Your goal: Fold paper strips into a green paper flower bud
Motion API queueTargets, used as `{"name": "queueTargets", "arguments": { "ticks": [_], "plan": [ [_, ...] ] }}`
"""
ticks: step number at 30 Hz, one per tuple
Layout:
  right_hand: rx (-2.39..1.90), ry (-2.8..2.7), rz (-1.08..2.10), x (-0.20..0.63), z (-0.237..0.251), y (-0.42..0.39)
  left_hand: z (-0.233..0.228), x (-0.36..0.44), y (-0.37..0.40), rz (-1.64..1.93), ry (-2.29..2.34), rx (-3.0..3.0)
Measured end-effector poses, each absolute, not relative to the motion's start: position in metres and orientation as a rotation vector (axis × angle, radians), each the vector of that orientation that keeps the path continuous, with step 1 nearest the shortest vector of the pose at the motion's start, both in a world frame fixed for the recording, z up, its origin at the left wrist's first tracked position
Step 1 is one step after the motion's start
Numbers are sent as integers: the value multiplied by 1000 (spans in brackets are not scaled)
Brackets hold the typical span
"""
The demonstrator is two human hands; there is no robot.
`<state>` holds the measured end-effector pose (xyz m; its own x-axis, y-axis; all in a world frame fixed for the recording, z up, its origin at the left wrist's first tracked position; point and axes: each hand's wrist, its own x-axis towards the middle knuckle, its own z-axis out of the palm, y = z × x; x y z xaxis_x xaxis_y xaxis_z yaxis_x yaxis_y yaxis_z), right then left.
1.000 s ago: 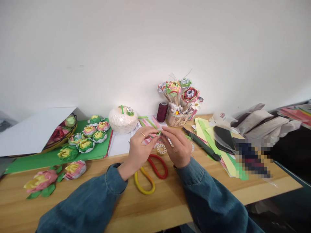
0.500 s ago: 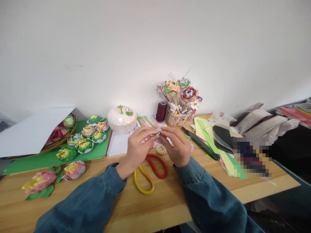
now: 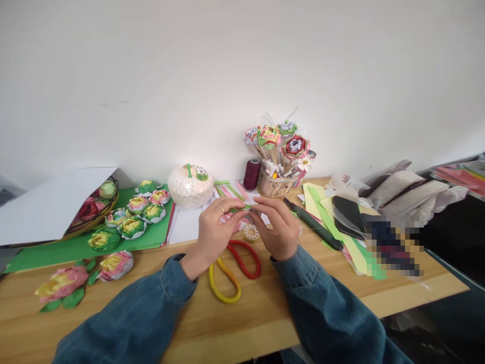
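Note:
My left hand (image 3: 215, 230) and my right hand (image 3: 278, 227) meet above the wooden table (image 3: 250, 313), both pinching a small folded green paper piece (image 3: 243, 208) between their fingertips. A ring sits on my left hand. Under the hands lie scissors with a yellow and a red handle (image 3: 233, 268) and a small roll of tape (image 3: 250, 232). Pink, green and white paper strips (image 3: 229, 193) lie just behind the hands.
Paper flowers (image 3: 132, 217) rest on green sheets at left, others (image 3: 64, 285) near the front edge. A white round ball (image 3: 190, 186), dark red thread spool (image 3: 252, 174), basket of flower sticks (image 3: 278, 156), green-handled tool (image 3: 314, 225), yellow-green papers, phone (image 3: 346, 215) and bags stand behind and right.
My fingers have shifted slightly on the green paper piece, the right thumb and forefinger stretching further along it. Both hands stay in the same place.

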<state>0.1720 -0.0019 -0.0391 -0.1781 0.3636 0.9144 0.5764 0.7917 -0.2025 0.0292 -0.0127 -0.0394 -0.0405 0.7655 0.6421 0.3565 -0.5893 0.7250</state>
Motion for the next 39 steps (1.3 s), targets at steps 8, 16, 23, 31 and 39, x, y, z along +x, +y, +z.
{"name": "queueTargets", "arguments": {
  "ticks": [8,16,23,31,39],
  "plan": [
    [-743,-1804,-343,174,-42,-1,-38,30,-15,1646,1174,1916],
    [-726,-1819,-292,174,-41,-1,-37,28,-13,1669,1044,2009],
    [-734,-1811,-181,174,-38,-2,-40,25,-9,1666,1094,1926],
    [-806,-1796,592,174,-33,2,-29,20,-7,1506,1116,1898],
    [-756,-1629,954,175,-35,7,-24,18,-5,1521,1167,1986]
  ]
}}
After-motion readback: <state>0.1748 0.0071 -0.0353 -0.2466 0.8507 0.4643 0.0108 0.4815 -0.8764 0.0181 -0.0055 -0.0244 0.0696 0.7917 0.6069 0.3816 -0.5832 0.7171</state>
